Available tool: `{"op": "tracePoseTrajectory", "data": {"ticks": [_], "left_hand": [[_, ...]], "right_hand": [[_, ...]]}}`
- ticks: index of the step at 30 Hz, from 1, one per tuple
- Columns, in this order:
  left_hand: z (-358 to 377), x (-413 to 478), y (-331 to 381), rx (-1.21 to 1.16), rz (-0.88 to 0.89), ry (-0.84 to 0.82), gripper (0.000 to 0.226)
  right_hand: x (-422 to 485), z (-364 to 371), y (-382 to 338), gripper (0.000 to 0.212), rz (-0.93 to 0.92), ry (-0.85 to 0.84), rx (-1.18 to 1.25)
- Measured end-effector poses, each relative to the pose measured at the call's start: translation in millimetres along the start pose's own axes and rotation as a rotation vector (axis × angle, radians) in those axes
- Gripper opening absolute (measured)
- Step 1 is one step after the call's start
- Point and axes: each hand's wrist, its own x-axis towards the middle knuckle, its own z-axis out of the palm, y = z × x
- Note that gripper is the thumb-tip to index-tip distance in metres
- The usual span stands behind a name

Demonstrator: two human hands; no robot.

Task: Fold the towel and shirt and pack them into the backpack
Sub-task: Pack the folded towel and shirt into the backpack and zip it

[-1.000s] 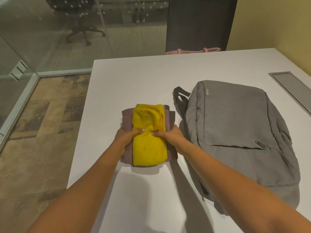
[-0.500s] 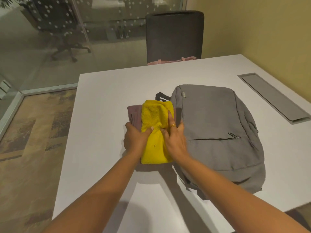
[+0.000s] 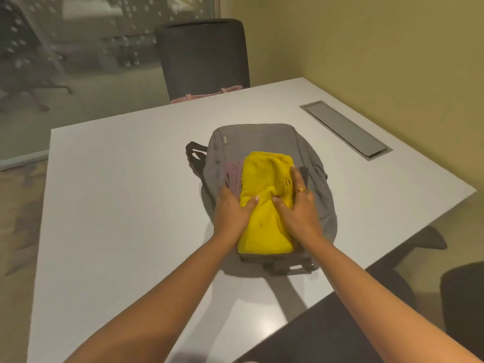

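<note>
Two hands hold one stack. The left hand [image 3: 231,212] grips its left side, thumb on top of the yellow towel [image 3: 264,226] and fingers curled down over the edge of the mauve shirt [image 3: 233,174] beneath it. The right hand [image 3: 300,208] lies along the right side with fingers straight and thumb pressed into the towel; it seems to press rather than pinch.

Towel and shirt, both folded, sit at centre frame over the front of the grey backpack [image 3: 251,137], which lies flat on the white table [image 3: 117,205]. Whether the stack rests on the bag or hangs just above it is unclear. No open zip shows, so packing has probably not begun.

To do this step well, set the stack down, hold it with one palm so the folds do not slip, free the other hand for the zip, then slide the stack in flat.

At upper centre stands a dark chair [image 3: 204,53]; at upper right, a grey hatch [image 3: 345,129] is set into the table.
</note>
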Motion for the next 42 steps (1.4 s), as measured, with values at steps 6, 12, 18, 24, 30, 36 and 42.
{"op": "tracePoseTrajectory", "data": {"ticks": [6,12,18,24,30,36,42], "left_hand": [[57,-23,-24,0.320,0.104,-0.273,0.085],[70,-36,-42,0.517,0.212,-0.256,0.076],[67,-34,-48,0.539,0.228,-0.309,0.077],[66,-39,-47,0.566,0.226,-0.296,0.071],[68,-39,-55,0.590,0.218,-0.321,0.076],[68,-41,-67,0.560,0.207,-0.347,0.075],[68,-42,-68,0.504,0.210,-0.339,0.074]], "right_hand": [[-21,-14,65,0.104,0.320,-0.070,-0.043],[-36,-10,77,0.086,0.498,-0.003,0.147],[-42,2,60,0.087,0.023,0.203,-0.476],[-12,17,40,0.038,-0.502,-0.016,-0.918],[33,7,30,0.077,-0.285,-0.438,-0.887],[55,17,39,0.093,-0.125,-0.650,-0.858],[59,18,42,0.073,-0.117,-0.657,-0.835]]}}
